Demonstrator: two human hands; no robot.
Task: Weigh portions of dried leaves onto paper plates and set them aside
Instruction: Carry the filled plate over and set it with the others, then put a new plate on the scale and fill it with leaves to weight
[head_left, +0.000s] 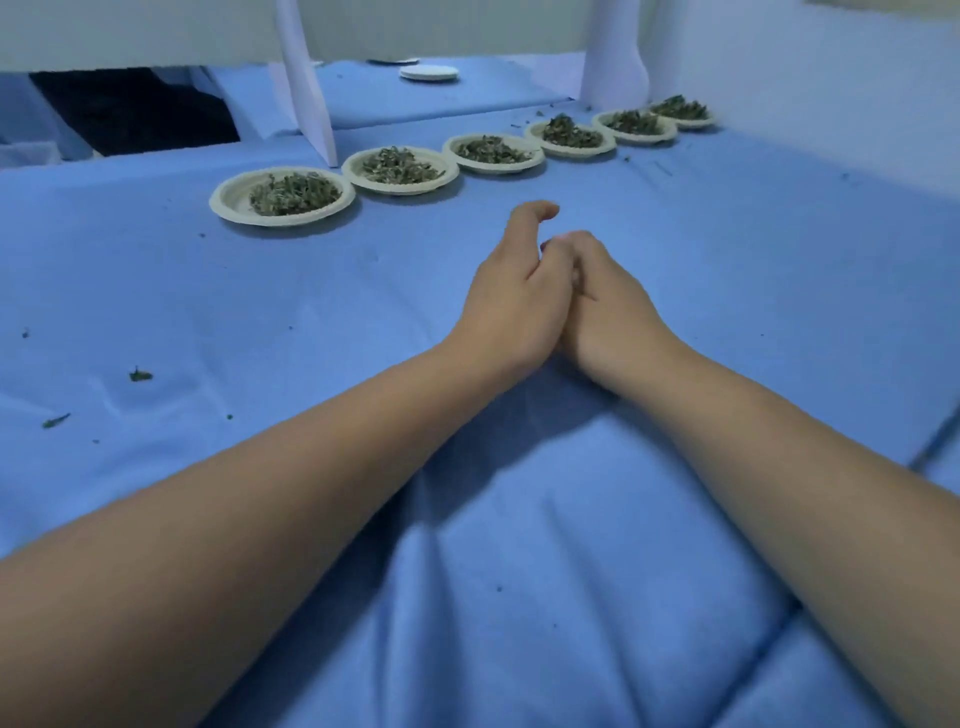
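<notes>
Six paper plates of dried leaves in a row from middle left to upper right of the frame, set aside on the blue surface. Left hand pressed against right hand at centre. Left fingers loosely curved, gripping nothing; right ones tucked behind the left palm (cannot tell whether pinching anything). Probably dusting off crumbs: best done low, clear of the weighed portions. Spare white stack at top centre.

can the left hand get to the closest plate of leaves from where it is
Probably yes. The left hand holds nothing visible, and only bare blue cloth lies between it and the nearest plate, ahead to its left. The right hand touches it from the other side, out of that path.
</notes>
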